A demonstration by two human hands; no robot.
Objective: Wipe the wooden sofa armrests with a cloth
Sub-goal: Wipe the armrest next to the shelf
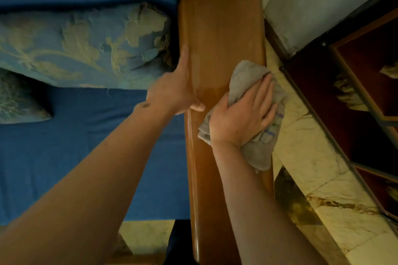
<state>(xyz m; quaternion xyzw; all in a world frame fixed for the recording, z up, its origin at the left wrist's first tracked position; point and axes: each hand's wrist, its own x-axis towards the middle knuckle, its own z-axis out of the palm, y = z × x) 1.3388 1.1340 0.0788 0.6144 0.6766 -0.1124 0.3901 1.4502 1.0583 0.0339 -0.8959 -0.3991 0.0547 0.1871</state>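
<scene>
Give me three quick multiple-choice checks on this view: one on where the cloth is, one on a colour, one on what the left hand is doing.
1. Where does the cloth lie?
A. On the seat cushion
B. On the armrest, at its outer edge
C. On the floor

2. What colour is the seat cover?
A. Red
B. Blue
C. White

3. What state is the left hand in?
A. Open, braced on the inner edge of the armrest
B. Gripping the cloth
C. Holding a pillow

Answers:
1 B: the right hand presses the cloth onto the armrest, on the side near the floor tiles.
2 B: the fabric beside the armrest is plainly blue.
3 A: the fingers are stretched along the wood and hold nothing.
</scene>
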